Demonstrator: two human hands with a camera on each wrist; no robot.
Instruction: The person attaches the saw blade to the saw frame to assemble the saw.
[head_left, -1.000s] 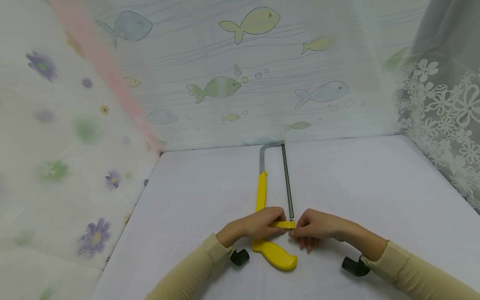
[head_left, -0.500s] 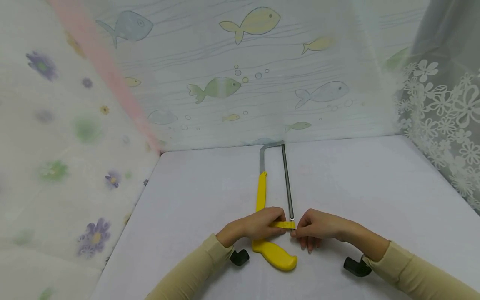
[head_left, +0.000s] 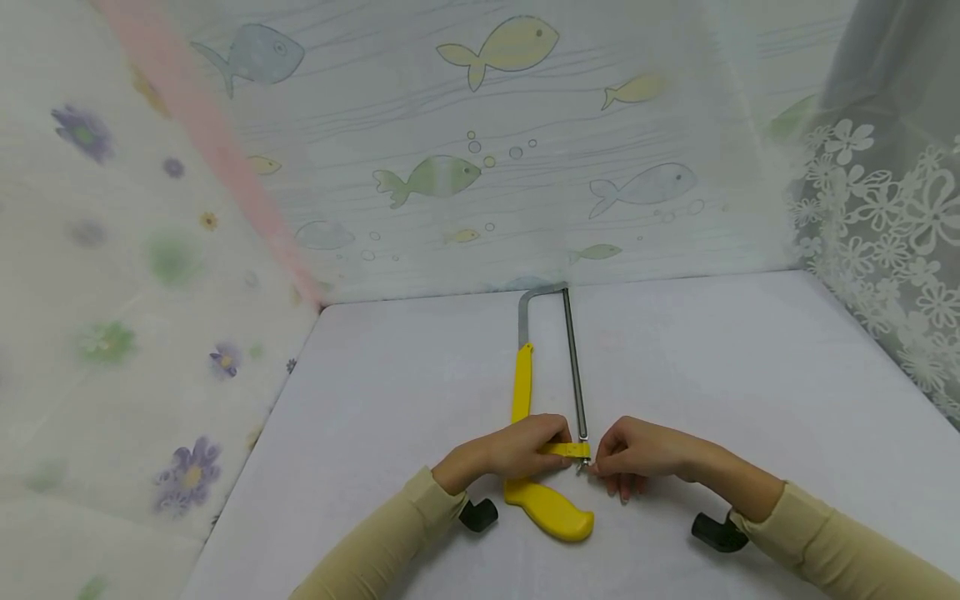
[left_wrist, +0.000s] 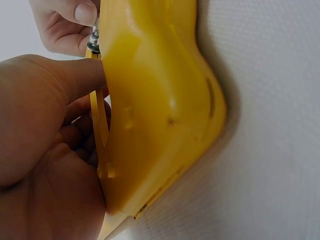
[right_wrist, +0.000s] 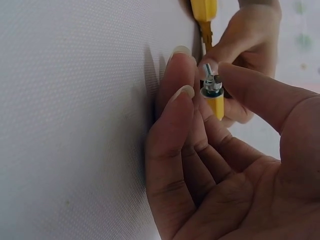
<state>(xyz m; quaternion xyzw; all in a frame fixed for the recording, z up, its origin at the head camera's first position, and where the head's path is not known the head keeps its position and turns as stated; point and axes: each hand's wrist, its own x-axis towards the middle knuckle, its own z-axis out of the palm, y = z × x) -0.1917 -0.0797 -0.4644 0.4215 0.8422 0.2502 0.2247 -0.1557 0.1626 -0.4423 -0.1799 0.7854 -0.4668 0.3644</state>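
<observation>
A hacksaw with a yellow handle [head_left: 551, 510] and a metal frame lies flat on the white table [head_left: 750, 375], its blade [head_left: 574, 367] running away from me. My left hand [head_left: 510, 450] grips the yellow handle [left_wrist: 155, 100] where it meets the blade end. My right hand [head_left: 630, 454] pinches the small metal nut and screw [right_wrist: 212, 85] at the blade's near end between thumb and forefinger. That same nut [left_wrist: 94, 37] shows at the top of the left wrist view.
Printed fish fabric [head_left: 487, 150] forms the back wall. A flowered sheet [head_left: 112, 317] stands on the left and lace [head_left: 892, 250] on the right. Black wrist camera mounts [head_left: 716, 533] sit under both forearms.
My right hand has shifted slightly to the right, and the screw at the blade's end now shows a little more. The saw and my left hand have stayed put.
</observation>
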